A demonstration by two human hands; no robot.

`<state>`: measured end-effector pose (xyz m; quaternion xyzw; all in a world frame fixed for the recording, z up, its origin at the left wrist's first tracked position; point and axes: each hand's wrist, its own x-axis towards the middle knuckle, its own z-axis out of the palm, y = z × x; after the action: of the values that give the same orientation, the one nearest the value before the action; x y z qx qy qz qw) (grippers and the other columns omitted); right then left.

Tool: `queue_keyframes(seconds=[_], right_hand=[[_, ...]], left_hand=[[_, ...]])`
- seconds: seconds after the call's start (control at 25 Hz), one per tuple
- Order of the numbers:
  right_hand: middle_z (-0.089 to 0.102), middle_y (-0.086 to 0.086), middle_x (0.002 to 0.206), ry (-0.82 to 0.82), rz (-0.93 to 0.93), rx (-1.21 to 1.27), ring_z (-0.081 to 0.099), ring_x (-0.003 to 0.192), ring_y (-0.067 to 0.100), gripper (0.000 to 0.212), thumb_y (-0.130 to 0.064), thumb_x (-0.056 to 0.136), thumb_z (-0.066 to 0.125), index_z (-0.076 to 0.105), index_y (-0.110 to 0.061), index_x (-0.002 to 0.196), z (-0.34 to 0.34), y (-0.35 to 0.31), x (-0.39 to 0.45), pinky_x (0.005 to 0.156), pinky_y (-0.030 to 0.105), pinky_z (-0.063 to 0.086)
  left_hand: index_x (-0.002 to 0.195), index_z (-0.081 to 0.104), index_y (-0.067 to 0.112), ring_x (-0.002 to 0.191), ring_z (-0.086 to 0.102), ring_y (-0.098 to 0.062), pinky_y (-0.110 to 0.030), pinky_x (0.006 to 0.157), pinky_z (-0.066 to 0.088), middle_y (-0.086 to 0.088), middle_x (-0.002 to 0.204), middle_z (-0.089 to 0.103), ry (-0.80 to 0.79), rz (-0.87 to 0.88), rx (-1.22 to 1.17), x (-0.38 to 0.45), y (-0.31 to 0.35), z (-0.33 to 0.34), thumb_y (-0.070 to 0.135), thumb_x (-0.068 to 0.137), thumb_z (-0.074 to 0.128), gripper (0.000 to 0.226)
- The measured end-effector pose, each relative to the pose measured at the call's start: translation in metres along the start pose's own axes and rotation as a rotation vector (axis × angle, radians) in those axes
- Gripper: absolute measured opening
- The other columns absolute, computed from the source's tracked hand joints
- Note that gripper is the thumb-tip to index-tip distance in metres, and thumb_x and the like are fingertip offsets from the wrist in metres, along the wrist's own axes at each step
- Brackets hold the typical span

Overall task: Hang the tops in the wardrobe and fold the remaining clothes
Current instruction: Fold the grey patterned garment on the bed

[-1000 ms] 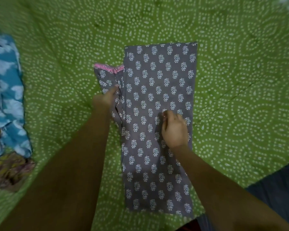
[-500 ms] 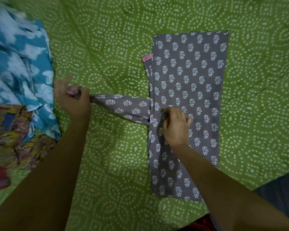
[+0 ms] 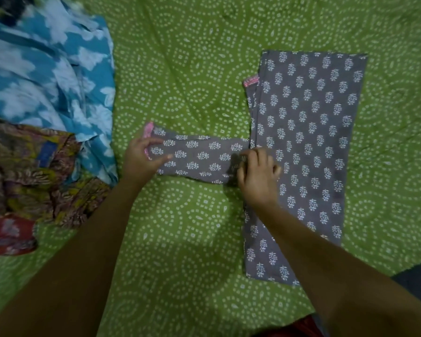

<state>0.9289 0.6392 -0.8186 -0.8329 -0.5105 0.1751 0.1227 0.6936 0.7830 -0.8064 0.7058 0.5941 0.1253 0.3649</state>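
On the green bedspread (image 3: 192, 69): a grey printed top (image 3: 309, 142) lies flat and folded lengthwise, right of centre; it is not yet on a hanger or in a wardrobe, and no wardrobe is in view.
Sleeve: one grey sleeve (image 3: 199, 160) sticks out sideways to the left from the folded body, lying flat on the spread, its pink-edged cuff (image 3: 148, 132) at the far end.
Left hand: the left hand (image 3: 141, 159) pinches the cuff end, thumb on top, fingers curled at the edge; judged purpose, to keep the sleeve taut and straight.
Right hand: the right hand (image 3: 258, 173) is curled on the cloth where the sleeve meets the body, bunching a little fabric; judged purpose, to anchor the seam so the body does not slide while the sleeve is stretched.
Second cuff: a pink edge (image 3: 251, 81) peeps out at the body's left side, higher up; probably the other sleeve, tucked in.
Waiting pile: a blue and white garment (image 3: 46, 69) and a multicoloured garment (image 3: 29, 171) lie crumpled at the left, well apart from the top.
Step in hand (judgement): smoothing the sleeve before laying it over the body.
Risk (judgement): a pull without the anchor would skew the fold.
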Motion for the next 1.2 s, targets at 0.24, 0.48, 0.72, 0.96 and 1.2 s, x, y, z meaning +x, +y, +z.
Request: queue_keyframes(seconds=[0.24, 0.48, 0.72, 0.96, 1.2], right_hand=[[0.049, 0.010, 0.119, 0.099, 0.053, -0.222, 0.044, 0.107, 0.027, 0.029, -0.016, 0.095, 0.040, 0.048, -0.010, 0.122, 0.003, -0.012, 0.084, 0.084, 0.038, 0.030], [0.045, 0.015, 0.125, 0.104, 0.182, -0.396, 0.040, 0.116, 0.031, 0.033, -0.020, 0.098, 0.037, 0.045, -0.004, 0.126, 0.003, -0.013, 0.176, 0.093, 0.041, 0.031], [0.049, 0.016, 0.125, 0.172, 0.137, -0.351, 0.043, 0.115, 0.031, 0.035, -0.008, 0.098, 0.026, 0.048, -0.003, 0.125, -0.004, -0.036, 0.176, 0.091, 0.041, 0.031], [0.058, 0.005, 0.104, 0.083, -0.307, -0.105, 0.052, 0.095, 0.023, 0.022, -0.017, 0.088, 0.050, 0.060, -0.015, 0.108, 0.028, -0.119, 0.062, 0.074, 0.032, 0.029], [0.051, 0.003, 0.115, 0.046, -0.510, -0.159, 0.041, 0.093, 0.020, 0.039, -0.041, 0.088, 0.044, 0.047, -0.018, 0.120, 0.064, -0.123, -0.012, 0.075, 0.037, 0.030]], left_hand=[[0.121, 0.061, 0.013, 0.116, 0.044, -0.025, -0.016, 0.092, 0.030, -0.018, 0.120, 0.044, -0.073, -0.012, 0.122, -0.032, -0.035, 0.002, 0.007, 0.065, 0.083, 0.060], [0.118, 0.052, 0.006, 0.120, 0.036, -0.031, -0.025, 0.101, 0.028, -0.023, 0.127, 0.032, 0.323, -0.042, 0.089, -0.037, -0.023, 0.011, 0.017, 0.071, 0.066, 0.050], [0.104, 0.058, 0.010, 0.084, 0.057, -0.018, -0.020, 0.075, 0.044, -0.014, 0.098, 0.059, 0.417, -0.022, -0.107, -0.009, 0.005, 0.022, 0.007, 0.086, 0.056, 0.018], [0.095, 0.064, 0.014, 0.068, 0.068, -0.016, -0.024, 0.058, 0.053, -0.003, 0.074, 0.069, -0.272, -0.610, -0.855, 0.028, 0.040, 0.016, 0.060, 0.091, 0.041, 0.052], [0.081, 0.068, 0.011, 0.065, 0.065, -0.021, -0.028, 0.061, 0.057, -0.006, 0.074, 0.071, -0.106, -0.531, -0.584, 0.044, 0.006, 0.010, 0.010, 0.083, 0.071, 0.004]])
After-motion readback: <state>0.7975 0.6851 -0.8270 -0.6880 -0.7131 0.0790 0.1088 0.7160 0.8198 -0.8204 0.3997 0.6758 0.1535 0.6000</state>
